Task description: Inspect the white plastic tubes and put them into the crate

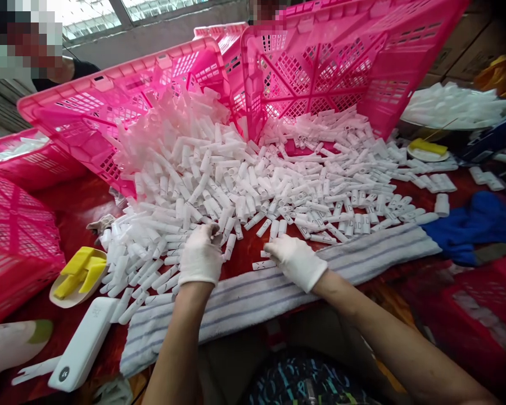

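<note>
My left hand [200,256], in a white glove with bare fingertips, is closed at the near edge of a big heap of small white tubes [219,169]. Its fingertips meet at a tube there, but what they hold is too small to make out. My right hand [297,259], gloved the same way, reaches in over the striped towel [257,298]. Its fingers are bent together beside a white tube [263,264] with dark marks; whether they grip it is unclear. Red table surface [247,244] shows between the two hands.
Pink crates [312,67] stand tilted behind the heap. At the left lie a dish with yellow pieces [79,273] and a white device [84,343]. A blue cloth [476,225] and a bowl of white pieces [455,107] are at the right. A person's arm [65,70] shows at upper left.
</note>
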`<control>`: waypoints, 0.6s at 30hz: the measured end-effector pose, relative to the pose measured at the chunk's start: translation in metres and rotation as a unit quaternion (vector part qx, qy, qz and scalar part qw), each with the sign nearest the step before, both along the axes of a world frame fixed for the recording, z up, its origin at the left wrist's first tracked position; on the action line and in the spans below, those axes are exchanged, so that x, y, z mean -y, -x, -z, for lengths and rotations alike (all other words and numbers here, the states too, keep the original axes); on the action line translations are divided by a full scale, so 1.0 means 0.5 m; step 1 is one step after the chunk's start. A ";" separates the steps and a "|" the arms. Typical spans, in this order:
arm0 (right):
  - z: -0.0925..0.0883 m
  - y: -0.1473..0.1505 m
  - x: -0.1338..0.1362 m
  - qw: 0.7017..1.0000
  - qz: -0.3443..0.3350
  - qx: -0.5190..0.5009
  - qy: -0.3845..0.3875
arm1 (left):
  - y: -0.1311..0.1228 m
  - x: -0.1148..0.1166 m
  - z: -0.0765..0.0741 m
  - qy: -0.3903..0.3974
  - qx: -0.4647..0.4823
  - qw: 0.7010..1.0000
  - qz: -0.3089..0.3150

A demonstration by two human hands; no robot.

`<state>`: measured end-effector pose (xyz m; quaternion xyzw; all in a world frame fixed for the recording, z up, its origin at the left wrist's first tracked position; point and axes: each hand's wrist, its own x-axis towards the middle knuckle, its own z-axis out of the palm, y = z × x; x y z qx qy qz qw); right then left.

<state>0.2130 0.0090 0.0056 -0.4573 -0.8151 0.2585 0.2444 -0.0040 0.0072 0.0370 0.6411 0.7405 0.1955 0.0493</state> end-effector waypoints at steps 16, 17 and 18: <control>-0.019 -0.036 0.009 0.823 0.165 -0.449 0.307 | -0.120 0.031 0.019 0.134 0.712 0.689 -0.016; -0.026 -0.031 0.008 0.817 0.168 -0.459 0.307 | -0.130 0.043 0.014 0.128 0.760 0.638 -0.013; -0.031 -0.028 0.007 0.817 0.168 -0.460 0.304 | -0.139 0.054 0.011 0.115 0.789 0.603 -0.013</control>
